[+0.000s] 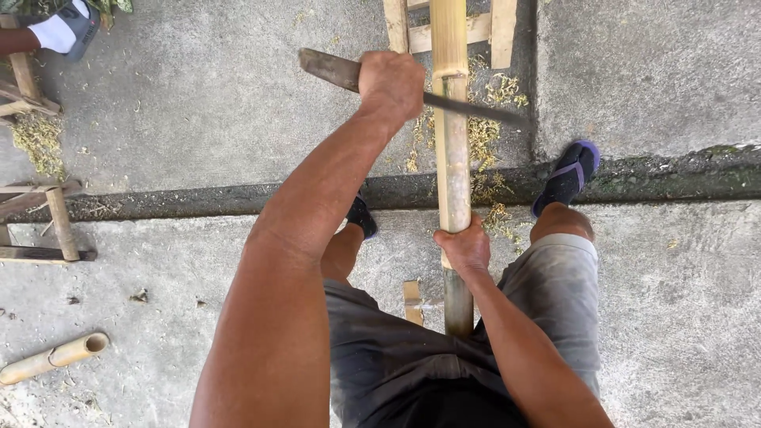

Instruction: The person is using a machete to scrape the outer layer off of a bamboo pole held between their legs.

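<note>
A long yellow-green bamboo pole (453,158) runs from the top of the view down between my knees. My right hand (465,246) is wrapped around it low down. My left hand (390,83) is raised at the top, shut on the handle of a dark machete (476,109). The blade crosses the pole at about a node and points right. Pale bamboo shavings (481,139) lie on the concrete around the pole.
The pole's far end rests on a wooden slat frame (501,32). My feet in dark sandals (569,176) straddle a dark gutter strip (198,202). A wooden stand (55,226) is at left, a short bamboo piece (54,357) at lower left, another person's foot (67,28) at top left.
</note>
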